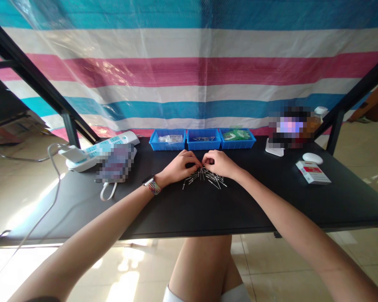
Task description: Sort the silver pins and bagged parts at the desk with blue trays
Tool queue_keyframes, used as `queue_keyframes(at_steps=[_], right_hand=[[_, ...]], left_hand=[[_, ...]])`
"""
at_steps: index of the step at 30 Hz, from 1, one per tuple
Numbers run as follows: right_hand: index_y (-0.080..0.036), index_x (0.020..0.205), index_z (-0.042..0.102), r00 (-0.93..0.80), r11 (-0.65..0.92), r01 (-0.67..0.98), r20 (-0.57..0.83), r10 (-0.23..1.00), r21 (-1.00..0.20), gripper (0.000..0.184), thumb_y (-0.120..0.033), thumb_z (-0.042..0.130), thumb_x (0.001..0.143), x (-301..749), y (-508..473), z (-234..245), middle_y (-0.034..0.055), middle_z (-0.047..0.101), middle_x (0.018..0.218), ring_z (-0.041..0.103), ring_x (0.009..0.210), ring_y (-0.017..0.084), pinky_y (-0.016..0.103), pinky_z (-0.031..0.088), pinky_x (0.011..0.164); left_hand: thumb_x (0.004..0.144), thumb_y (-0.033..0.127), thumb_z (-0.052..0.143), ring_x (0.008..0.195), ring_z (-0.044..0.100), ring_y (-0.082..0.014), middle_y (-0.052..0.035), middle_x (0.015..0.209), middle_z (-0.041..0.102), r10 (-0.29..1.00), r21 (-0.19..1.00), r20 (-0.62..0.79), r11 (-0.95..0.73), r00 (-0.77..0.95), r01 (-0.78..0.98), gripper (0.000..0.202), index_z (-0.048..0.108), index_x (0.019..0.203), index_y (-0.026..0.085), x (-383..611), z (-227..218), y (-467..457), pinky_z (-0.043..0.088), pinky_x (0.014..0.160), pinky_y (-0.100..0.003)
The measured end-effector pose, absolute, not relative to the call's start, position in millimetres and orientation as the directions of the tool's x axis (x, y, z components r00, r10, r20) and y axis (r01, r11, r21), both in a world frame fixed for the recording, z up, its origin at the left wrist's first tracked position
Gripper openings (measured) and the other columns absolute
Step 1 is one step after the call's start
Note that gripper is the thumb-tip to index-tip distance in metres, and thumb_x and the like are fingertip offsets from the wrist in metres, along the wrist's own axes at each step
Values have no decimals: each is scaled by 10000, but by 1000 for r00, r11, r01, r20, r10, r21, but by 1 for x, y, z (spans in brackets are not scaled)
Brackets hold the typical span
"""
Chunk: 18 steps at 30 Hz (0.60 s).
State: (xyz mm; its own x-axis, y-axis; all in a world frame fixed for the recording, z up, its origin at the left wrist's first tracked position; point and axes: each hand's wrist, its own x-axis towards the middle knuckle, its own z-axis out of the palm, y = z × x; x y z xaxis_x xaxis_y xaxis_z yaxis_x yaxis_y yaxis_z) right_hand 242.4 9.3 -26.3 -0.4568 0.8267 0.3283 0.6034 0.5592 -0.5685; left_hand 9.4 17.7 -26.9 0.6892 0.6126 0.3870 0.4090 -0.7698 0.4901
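Thin silver metal pins [216,178], which look like blind rivets, lie in a loose, fanned-out pile on the black table. At the left of the pile is my left hand [183,167], thumb and fingers pinched together, with a watch on its wrist. My right hand [219,162] faces it with curled, closed fingers, just above the pile's right part. The fingertips of both hands nearly meet at the pile's far edge. Whatever is pinched between them is too small and too covered to make out.
Behind the hands stand three blue bins: the left bin [166,146] with clear bags, the middle bin [203,145] with dark pins, the right bin [237,145] with green packets. A power strip [113,142] lies left; a small box [313,173] and white case [313,158] lie right.
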Motion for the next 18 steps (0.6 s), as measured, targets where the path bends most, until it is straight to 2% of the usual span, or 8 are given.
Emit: queue_keyframes(at_steps=[5,9,14,18], right_hand=[[-177,701,713,-433,545,593,336,836,-592,174,-3,705,716,242,9,-28,7,658,719,598,699,149,273,454,705],[-176,708,723,-375,480,533,314,872,-697,142,-37,692,701,241,10,-30,4,685,710,603,664,140,260,451,653],[-180,724,722,-292,353,396,248,924,-848,51,-152,699,687,243,13,-28,-1,685,673,603,639,153,276,442,621],[-185,740,704,-235,293,213,242,941,-932,83,-243,709,681,246,15,-23,3,691,724,608,682,162,295,461,669]], left_hand=[[993,302,605,981,668,-232,-60,996,736,603,499,381,-772,700,394,225,815,993,223,11,-23,16,469,982,-400],[994,298,599,981,671,-233,-61,994,738,601,499,379,-773,704,392,229,814,1000,219,11,-24,16,471,983,-402],[991,301,601,1012,667,-240,-64,1022,743,610,502,373,-767,699,400,225,811,1002,223,10,-25,17,481,992,-400],[1008,313,583,1005,673,-236,-57,1041,760,616,514,372,-759,694,399,224,787,1003,219,11,-24,16,485,1004,-406]])
